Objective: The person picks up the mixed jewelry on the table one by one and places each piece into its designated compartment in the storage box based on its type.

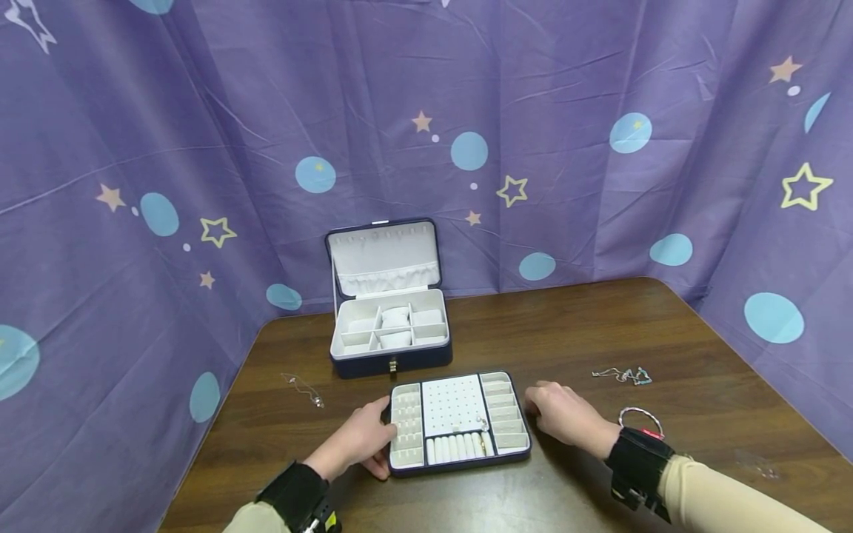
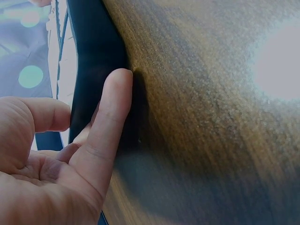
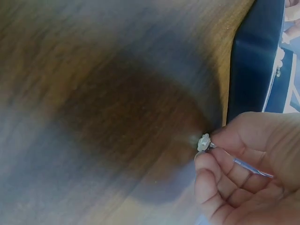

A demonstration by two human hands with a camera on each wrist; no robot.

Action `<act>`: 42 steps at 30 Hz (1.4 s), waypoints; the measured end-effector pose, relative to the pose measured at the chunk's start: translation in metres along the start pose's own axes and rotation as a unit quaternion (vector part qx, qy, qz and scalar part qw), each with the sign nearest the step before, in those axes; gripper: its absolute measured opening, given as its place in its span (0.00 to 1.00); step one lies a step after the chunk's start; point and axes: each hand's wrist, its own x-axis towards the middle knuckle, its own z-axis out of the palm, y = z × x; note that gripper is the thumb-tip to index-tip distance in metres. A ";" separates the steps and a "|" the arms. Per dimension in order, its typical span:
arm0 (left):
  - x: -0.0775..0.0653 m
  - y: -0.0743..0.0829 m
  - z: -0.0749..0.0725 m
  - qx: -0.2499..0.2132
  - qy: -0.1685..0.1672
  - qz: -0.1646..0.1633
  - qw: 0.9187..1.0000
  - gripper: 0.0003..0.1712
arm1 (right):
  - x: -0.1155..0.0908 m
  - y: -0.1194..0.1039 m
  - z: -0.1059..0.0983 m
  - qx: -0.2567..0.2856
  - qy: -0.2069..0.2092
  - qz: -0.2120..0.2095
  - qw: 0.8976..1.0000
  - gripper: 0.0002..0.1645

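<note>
A dark blue jewelry tray with pale compartments lies on the table. At its left end my left hand grips the edge, with one fingertip at the rim and another finger along the dark side wall in the left wrist view. Beside the tray's right end is my right hand. Its thumb and fingertips pinch a small piece of jewelry with a white, flower-like head, seen in the right wrist view. A thin silver strip runs back under the palm; its exact kind is unclear. Small earrings sit on the tray's dotted panel.
Behind the tray stands an open jewelry box with its lid up. A thin necklace lies left. To the right are a silver chain, a bangle with a red tag and a clear small item. Purple curtains surround the table.
</note>
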 end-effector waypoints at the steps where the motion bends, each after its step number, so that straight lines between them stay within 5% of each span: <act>1: 0.000 0.000 0.000 0.000 0.000 0.000 1.000 0.42 | 0.000 0.000 0.000 -0.005 0.001 0.005 1.000 0.15; 14: -0.001 0.000 0.000 -0.001 0.004 0.002 1.000 0.43 | -0.002 -0.003 -0.004 -0.048 -0.008 0.068 0.997 0.13; 29: -0.002 0.000 0.001 -0.006 0.003 0.003 1.000 0.43 | -0.003 -0.002 0.001 -0.090 0.023 -0.013 0.996 0.13; 42: 0.000 -0.001 0.000 0.000 0.002 0.002 1.000 0.42 | -0.002 0.001 0.003 -0.048 0.023 0.010 0.999 0.14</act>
